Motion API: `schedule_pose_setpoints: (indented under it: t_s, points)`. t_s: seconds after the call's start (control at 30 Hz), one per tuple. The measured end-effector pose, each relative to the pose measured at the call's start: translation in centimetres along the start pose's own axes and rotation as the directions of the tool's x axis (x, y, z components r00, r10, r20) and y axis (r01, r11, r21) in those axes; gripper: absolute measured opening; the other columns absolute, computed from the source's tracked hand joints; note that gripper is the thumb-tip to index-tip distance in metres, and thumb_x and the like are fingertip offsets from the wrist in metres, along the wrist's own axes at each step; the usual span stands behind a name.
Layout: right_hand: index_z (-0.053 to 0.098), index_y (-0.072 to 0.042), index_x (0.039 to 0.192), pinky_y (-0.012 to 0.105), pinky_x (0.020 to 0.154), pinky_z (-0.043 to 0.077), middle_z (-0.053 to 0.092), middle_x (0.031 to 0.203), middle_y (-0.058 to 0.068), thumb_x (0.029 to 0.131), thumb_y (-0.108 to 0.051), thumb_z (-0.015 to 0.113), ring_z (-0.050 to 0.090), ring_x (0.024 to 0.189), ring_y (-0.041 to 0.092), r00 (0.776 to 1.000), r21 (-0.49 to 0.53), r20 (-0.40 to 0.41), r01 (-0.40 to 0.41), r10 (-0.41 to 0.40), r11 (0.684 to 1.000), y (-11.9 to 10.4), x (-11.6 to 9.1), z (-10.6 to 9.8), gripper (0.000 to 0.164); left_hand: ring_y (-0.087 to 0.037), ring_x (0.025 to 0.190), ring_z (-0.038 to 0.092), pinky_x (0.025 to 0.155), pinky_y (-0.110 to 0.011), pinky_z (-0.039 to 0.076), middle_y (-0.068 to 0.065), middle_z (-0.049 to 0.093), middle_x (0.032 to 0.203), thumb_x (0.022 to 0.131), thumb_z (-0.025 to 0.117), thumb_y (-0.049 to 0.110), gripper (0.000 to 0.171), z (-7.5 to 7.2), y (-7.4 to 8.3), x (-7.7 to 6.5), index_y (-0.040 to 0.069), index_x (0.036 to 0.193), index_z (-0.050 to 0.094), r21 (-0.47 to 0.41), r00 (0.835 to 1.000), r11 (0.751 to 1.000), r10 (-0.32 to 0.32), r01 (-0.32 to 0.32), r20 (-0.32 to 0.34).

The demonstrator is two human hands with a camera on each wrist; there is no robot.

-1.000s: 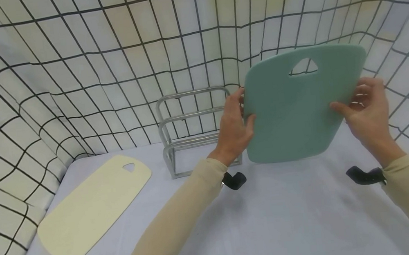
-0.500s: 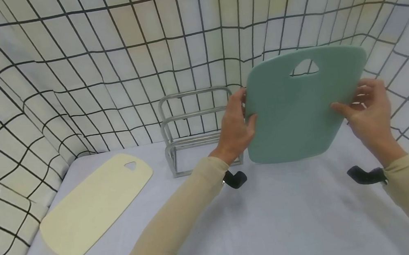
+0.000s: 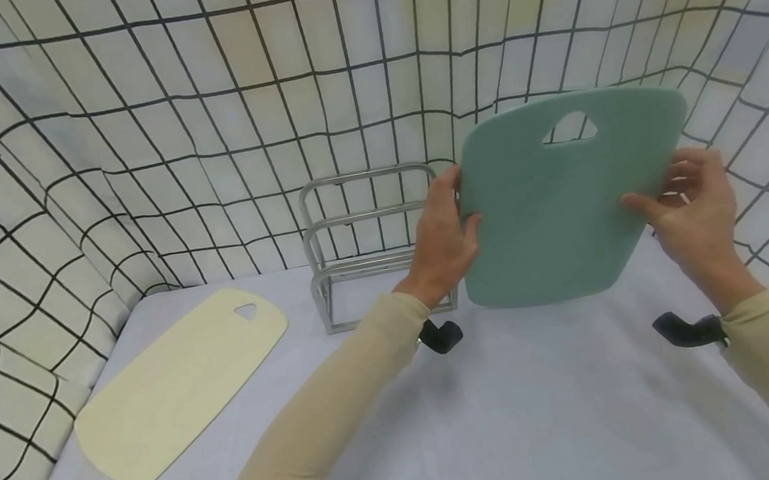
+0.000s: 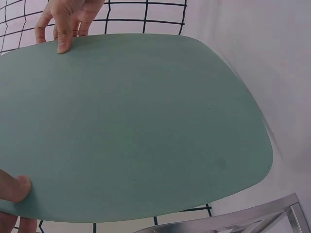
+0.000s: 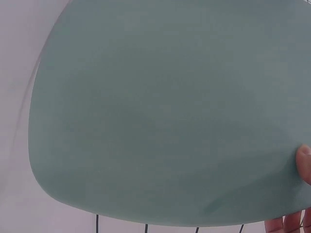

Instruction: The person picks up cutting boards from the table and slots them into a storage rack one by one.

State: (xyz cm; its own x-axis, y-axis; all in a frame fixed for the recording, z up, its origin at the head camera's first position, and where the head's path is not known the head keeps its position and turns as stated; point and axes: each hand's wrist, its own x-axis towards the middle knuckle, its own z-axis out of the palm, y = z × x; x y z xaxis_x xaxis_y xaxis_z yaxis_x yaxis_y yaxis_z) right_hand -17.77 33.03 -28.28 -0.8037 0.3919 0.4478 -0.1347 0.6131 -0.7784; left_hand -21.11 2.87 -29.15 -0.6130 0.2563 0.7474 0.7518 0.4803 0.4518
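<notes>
A green, round-cornered, plastic-looking board [image 3: 562, 207] is pinched at 2 sides by the left grip [image 3: 441, 238] and right grip [image 3: 697, 202], toward the white counter's [image 3: 526, 412] back edge. Thumb pressure should be balanced evenly.

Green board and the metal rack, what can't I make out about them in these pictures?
- Green board, far face: turned away from the camera in all three views.
- Its handle hole: outside the frame in both wrist views; the head view shows it.
- Metal rack: partly hidden behind the left grip and sleeve in the head view; cut off by the frame edge in the left wrist view.
</notes>
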Motion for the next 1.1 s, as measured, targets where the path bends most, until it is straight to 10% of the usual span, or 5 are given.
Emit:
schedule_pose_setpoints:
  t_s: [1.1]
  points:
    - [0.046, -0.032, 0.143, 0.015, 0.097, 0.056, 0.048, 0.116, -0.028, 0.093, -0.013, 0.076, 0.055, 0.102, -0.008, 0.999, -0.041, -0.010, 0.034, -0.035, 0.999, -1.8, 0.9, -0.8, 0.062, -0.028, 0.123, 0.060, 0.102, -0.028, 0.058, -0.020, 0.053, 0.134, 0.095, 0.065, -0.004, 0.056, -1.3, 0.8, 1.1, -0.006, 0.144, 0.038, 0.049, 1.000, 0.999, 0.019, -0.019, -0.013]
